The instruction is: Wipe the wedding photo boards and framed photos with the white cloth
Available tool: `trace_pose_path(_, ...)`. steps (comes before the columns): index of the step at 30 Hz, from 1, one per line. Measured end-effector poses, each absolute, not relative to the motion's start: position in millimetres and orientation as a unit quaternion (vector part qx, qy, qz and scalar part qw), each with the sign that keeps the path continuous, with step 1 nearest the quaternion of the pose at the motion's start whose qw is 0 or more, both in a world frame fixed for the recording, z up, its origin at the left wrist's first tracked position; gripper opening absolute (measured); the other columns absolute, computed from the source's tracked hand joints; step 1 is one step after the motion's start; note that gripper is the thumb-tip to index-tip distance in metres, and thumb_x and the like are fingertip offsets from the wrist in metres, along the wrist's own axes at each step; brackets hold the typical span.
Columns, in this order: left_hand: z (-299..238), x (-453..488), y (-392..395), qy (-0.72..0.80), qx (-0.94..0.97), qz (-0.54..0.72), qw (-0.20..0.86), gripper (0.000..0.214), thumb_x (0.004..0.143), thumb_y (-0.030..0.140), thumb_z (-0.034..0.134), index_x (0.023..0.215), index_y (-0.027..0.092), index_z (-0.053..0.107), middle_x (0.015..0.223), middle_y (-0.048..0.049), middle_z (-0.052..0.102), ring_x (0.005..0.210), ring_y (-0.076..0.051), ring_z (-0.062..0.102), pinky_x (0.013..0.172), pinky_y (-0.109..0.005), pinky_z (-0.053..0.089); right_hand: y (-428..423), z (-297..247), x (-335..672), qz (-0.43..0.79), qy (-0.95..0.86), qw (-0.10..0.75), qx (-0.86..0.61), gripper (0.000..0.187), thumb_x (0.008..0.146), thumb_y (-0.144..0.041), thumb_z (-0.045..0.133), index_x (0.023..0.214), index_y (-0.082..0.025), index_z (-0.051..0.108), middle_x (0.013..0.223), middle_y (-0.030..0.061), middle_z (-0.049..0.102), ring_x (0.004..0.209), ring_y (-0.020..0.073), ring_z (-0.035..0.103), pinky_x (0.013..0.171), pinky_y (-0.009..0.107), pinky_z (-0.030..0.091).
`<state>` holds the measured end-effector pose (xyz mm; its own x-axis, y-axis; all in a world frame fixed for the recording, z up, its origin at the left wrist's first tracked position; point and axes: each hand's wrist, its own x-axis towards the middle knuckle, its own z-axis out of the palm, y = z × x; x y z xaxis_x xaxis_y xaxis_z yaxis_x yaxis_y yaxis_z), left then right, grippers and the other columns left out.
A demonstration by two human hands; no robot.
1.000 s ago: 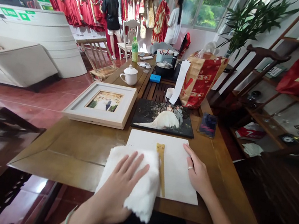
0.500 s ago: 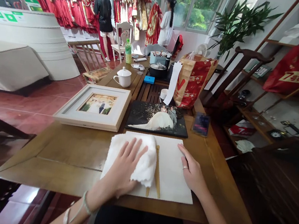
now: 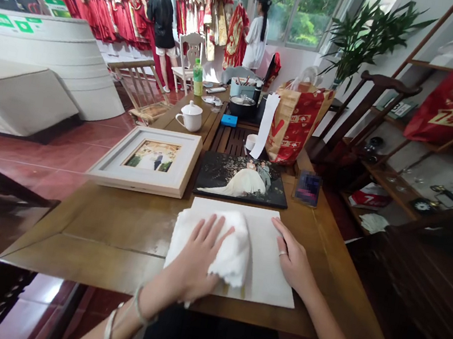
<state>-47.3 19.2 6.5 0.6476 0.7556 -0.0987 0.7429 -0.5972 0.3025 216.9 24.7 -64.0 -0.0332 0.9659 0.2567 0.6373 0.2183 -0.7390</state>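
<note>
My left hand [image 3: 201, 255] lies flat on a crumpled white towel [image 3: 234, 252], fingers stretched out and spread, pressing it down. Beneath the towel is a white rectangular board [image 3: 266, 280] near the table's front edge. My right hand [image 3: 295, 262] rests along the board's right edge with its fingers extended. Tan strips on the board show only as small ends below the towel; the rest is covered. Just behind the board lies a dark wedding photo panel [image 3: 242, 179]. To its left is a pale framed wedding photo [image 3: 147, 159].
A blurred-out phone-like item [image 3: 307, 189] is on the wooden table [image 3: 102, 235] at right. Farther back stand a lidded white cup [image 3: 191, 116], a red-and-tan paper bag [image 3: 297, 126], a blue box [image 3: 229, 120] and a green bottle [image 3: 198, 78]. Two people stand near hanging red garments.
My left hand has slid the towel a little to the right across the board, covering most of the tan strips. My right hand stays at the board's edge. The view has shifted slightly.
</note>
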Motion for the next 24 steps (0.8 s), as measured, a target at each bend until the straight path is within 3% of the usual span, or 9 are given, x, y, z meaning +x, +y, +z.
trace_pose_path(3,12.2,-28.9,54.3,0.438,0.883,0.006,0.167,0.063,0.088,0.031,0.038,0.145,0.009,0.028,0.155,-0.0177,0.018,0.143,-0.033,0.007,0.114,-0.052,0.014,25.4,-64.9,217.9,0.218,-0.688,0.378,-0.58,0.044,0.096,-0.028,0.034,0.139,-0.029,0.043,0.145,0.0045,0.046,0.135,0.0227,0.041,0.112,0.047,0.034)
trace_pose_path(6,12.7,-14.2,66.2,0.458,0.875,0.01,0.156,0.065,0.085,0.029,0.043,0.144,0.005,0.031,0.154,-0.0209,0.017,0.142,-0.036,0.006,0.114,-0.053,0.01,25.8,-65.9,218.7,0.215,-0.688,0.377,-0.582,0.045,0.096,-0.028,0.034,0.14,-0.028,0.043,0.145,0.0053,0.046,0.134,0.023,0.042,0.112,0.048,0.034)
trace_pose_path(13,2.9,-20.2,0.9,0.435,0.886,0.03,0.159,0.091,0.074,0.035,0.054,0.15,0.013,0.01,0.156,-0.0163,-0.003,0.14,-0.037,-0.012,0.112,-0.059,0.001,25.3,-66.5,217.8,0.214,-0.688,0.378,-0.581,0.044,0.096,-0.028,0.034,0.139,-0.029,0.044,0.145,0.0043,0.047,0.134,0.0227,0.042,0.112,0.047,0.035)
trace_pose_path(19,4.4,-28.4,-35.9,0.374,0.905,-0.004,0.203,0.106,0.063,0.031,0.061,0.151,0.02,0.004,0.155,-0.0122,-0.014,0.139,-0.041,-0.013,0.111,-0.063,-0.001,25.0,-66.5,216.5,0.21,-0.69,0.371,-0.585,0.045,0.096,-0.027,0.033,0.139,-0.027,0.043,0.146,0.0052,0.046,0.135,0.0214,0.042,0.113,0.046,0.033)
trace_pose_path(24,9.1,-6.3,-6.0,0.405,0.897,-0.006,0.179,0.094,0.073,0.042,0.058,0.15,0.015,0.013,0.155,-0.0193,-0.004,0.138,-0.042,-0.013,0.11,-0.063,0.002,25.4,-65.4,216.2,0.208,-0.689,0.378,-0.583,0.044,0.095,-0.027,0.034,0.138,-0.028,0.045,0.145,0.0038,0.047,0.134,0.0225,0.042,0.112,0.046,0.036)
